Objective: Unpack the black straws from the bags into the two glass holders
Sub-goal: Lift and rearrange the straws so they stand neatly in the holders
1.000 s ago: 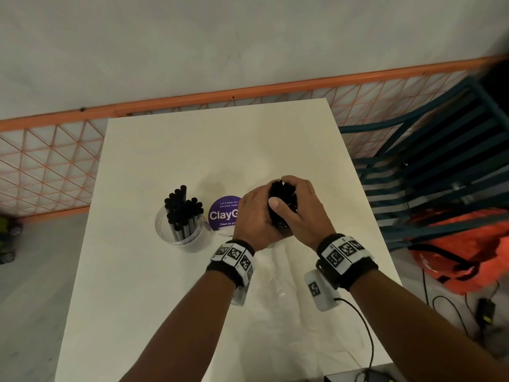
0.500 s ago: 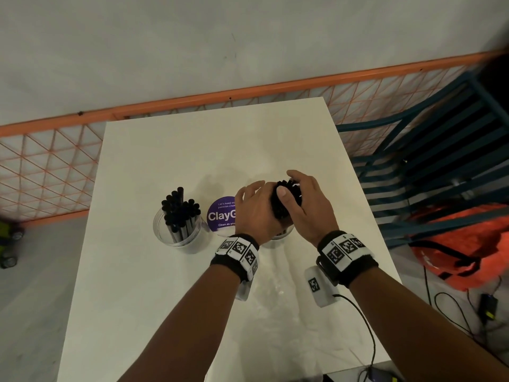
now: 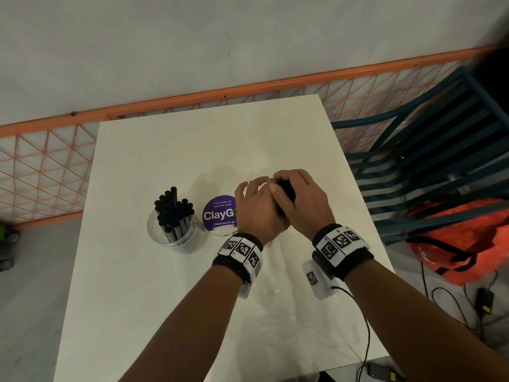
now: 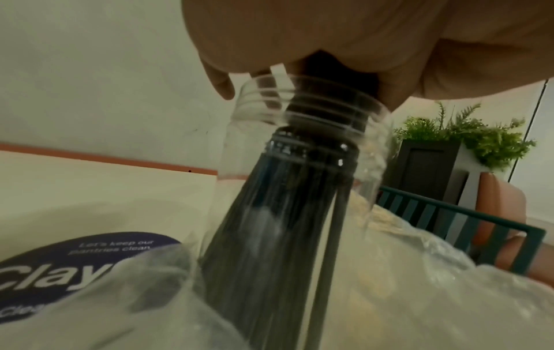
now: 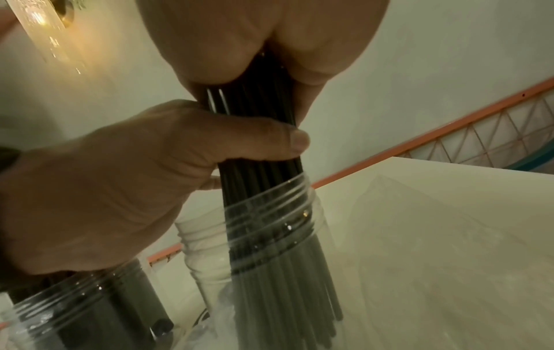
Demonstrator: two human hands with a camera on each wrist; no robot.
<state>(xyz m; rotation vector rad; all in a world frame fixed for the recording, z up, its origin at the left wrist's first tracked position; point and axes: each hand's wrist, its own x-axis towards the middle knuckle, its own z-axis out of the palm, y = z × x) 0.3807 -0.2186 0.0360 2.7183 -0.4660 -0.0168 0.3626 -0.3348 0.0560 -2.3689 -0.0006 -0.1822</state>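
A clear glass holder (image 3: 172,230) full of upright black straws stands at the table's left. Both hands meet at the middle of the table, over the second glass holder (image 5: 270,213), which the head view hides. My right hand (image 3: 300,199) grips the top of a bundle of black straws (image 5: 255,142). The bundle's lower ends stand inside that holder (image 4: 299,118). My left hand (image 3: 256,205) has its thumb (image 5: 263,139) wrapped across the bundle just under the right hand, while its fingers (image 3: 248,186) lift and spread.
A purple round ClayGo label (image 3: 219,215) sits between the two holders. Crumpled clear plastic bag (image 3: 275,285) lies on the white table (image 3: 137,299) near my wrists. An orange mesh fence (image 3: 41,172) runs behind, and a teal chair (image 3: 427,175) and orange bag (image 3: 462,238) stand at the right.
My left fingers have lifted off the bundle and spread, leaving the thumb across it. My right hand has closed further over the straw tops. The full holder has not moved.
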